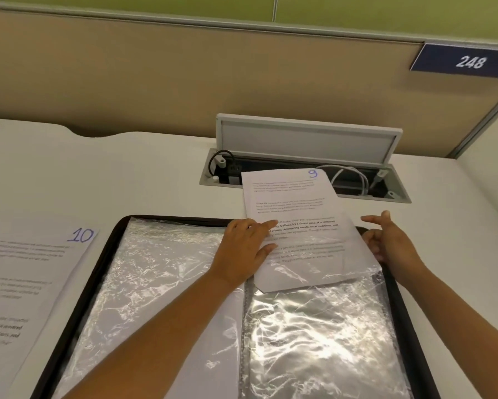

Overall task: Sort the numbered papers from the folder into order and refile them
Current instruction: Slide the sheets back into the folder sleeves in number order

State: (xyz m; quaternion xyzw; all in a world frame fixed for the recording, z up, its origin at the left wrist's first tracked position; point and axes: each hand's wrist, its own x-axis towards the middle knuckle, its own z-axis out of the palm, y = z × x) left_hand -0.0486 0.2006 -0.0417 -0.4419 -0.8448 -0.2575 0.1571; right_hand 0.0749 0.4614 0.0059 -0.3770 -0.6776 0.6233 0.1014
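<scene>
Fingers (266, 226) on matte sheet 9 (293, 203)

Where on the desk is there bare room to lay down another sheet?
Bare desk lies behind the open folder, between sheet 10 and the cable box; a smaller patch sits right of the right hand. It is crowded around sheet 9, where the left hand rests.

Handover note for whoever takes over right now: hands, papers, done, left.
Left hand: fingers flat, pressing paper 9 at its left edge.
Right hand: at the sheet's right edge by the sleeve opening; grip unclear.
Paper 9: lower part inside the right-hand plastic sleeve of the open folder, top sticking out.
Paper 10: on the desk, left of the folder.
Left: seat 9 fully; 10 unfiled.
</scene>
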